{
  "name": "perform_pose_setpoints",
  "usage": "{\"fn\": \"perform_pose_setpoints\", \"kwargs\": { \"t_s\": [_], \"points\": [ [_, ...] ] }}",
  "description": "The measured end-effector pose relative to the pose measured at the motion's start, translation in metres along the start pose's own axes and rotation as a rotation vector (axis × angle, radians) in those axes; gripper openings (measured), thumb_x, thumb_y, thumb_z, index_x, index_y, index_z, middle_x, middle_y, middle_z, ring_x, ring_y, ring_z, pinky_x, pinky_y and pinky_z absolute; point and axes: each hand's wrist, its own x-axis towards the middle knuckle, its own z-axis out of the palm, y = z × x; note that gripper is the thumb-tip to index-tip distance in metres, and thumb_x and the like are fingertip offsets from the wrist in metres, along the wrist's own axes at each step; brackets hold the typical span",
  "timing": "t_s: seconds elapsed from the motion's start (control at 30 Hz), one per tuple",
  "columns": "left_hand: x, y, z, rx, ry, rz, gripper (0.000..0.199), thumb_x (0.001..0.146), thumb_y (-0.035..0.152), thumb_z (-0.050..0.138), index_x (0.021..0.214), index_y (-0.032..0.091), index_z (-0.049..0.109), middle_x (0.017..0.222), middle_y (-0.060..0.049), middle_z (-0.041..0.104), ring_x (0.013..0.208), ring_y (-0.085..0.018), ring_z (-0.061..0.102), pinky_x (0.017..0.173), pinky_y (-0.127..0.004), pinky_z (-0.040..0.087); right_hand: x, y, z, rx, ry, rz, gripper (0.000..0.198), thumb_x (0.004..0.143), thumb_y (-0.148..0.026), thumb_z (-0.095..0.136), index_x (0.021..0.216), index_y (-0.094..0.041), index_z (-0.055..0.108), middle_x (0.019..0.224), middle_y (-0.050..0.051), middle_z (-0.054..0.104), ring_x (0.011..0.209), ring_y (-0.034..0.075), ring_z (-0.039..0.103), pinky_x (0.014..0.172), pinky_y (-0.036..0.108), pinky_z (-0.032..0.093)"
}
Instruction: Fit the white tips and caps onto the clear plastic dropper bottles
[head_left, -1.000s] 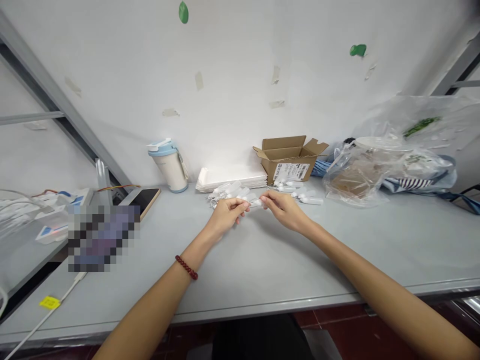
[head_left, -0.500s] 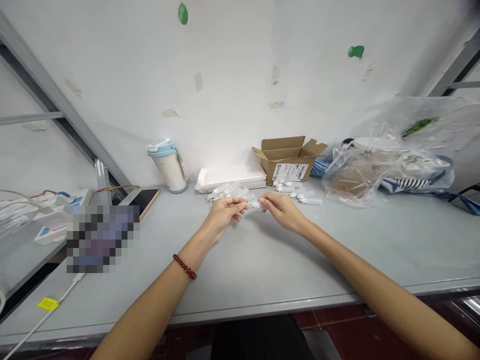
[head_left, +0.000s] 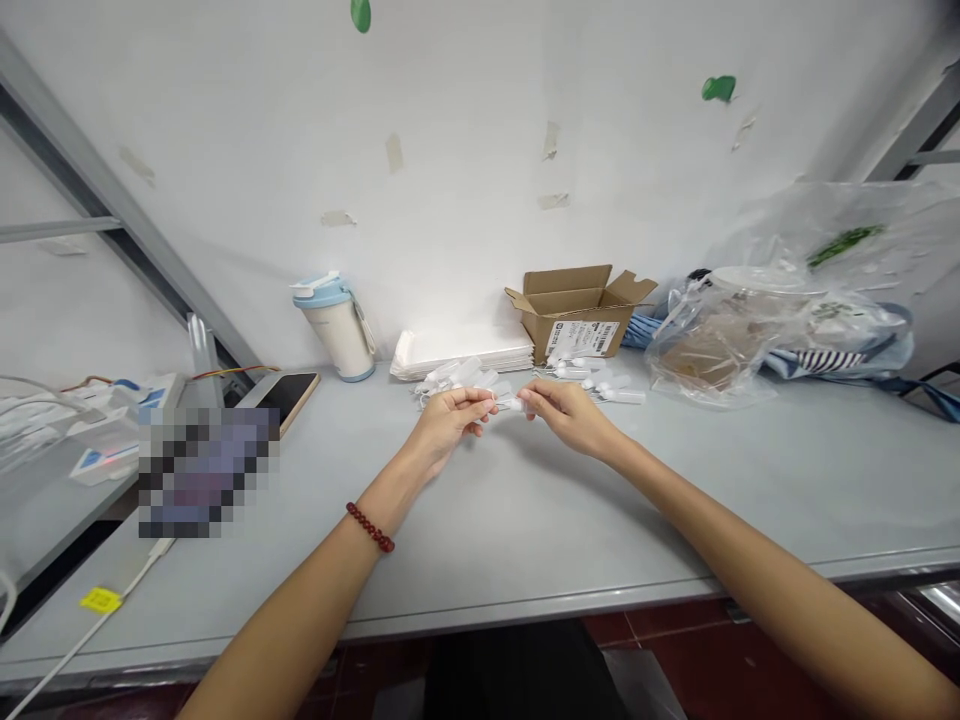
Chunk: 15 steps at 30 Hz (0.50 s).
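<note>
Above the grey desk, my left hand (head_left: pixel 451 420) and my right hand (head_left: pixel 566 415) face each other with a small gap between their fingertips. A small translucent white bottle with a thin tip (head_left: pixel 514 404) spans that gap. My right thumb and fingers pinch its wider body and hide part of it. At the thin end, my left thumb and forefinger are closed; exactly what they grip is too small to make out. Behind my left hand lies a pile of similar small white bottles (head_left: pixel 461 373), and another loose group (head_left: pixel 619 396) lies beyond my right hand.
White flat cartons (head_left: pixel 465 355) are stacked against the wall beside an open cardboard box (head_left: pixel 574 315). A blue-lidded tumbler (head_left: pixel 341 330) stands left. Clear plastic bags (head_left: pixel 712 350) lie right. A phone (head_left: pixel 296 395), a pixelated area and cables (head_left: pixel 82 640) occupy the left side.
The view has tilted slightly downward. Both hands keep nearly the same hold, with the white part at the right fingers a little more visible.
</note>
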Motion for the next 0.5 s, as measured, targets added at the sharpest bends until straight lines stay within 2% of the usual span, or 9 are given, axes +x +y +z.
{"fn": "perform_pose_setpoints", "kwargs": {
  "t_s": [0.2, 0.5],
  "points": [
    [0.000, -0.001, 0.000, 0.030, 0.000, 0.014, 0.028, 0.060, 0.028, 0.076, 0.081, 0.012, 0.067, 0.076, -0.006, 0.066, 0.071, -0.013, 0.057, 0.057, -0.023, 0.043, 0.000, 0.001, -0.002, -0.025, -0.058, 0.014, 0.032, 0.091, -0.032, 0.038, 0.066, -0.018, 0.053, 0.060, 0.000, 0.055, 0.052, 0.011, 0.044, 0.055, 0.024, 0.032],
    [-0.005, -0.003, 0.011, 0.093, 0.042, 0.077, 0.018, 0.058, 0.021, 0.072, 0.068, 0.014, 0.058, 0.065, 0.000, 0.059, 0.062, -0.011, 0.055, 0.053, -0.023, 0.044, -0.001, 0.004, 0.007, -0.062, -0.086, -0.037, 0.032, 0.091, -0.026, 0.039, 0.062, -0.018, 0.049, 0.051, -0.004, 0.045, 0.048, 0.009, 0.038, 0.055, 0.023, 0.030]
  ]
}}
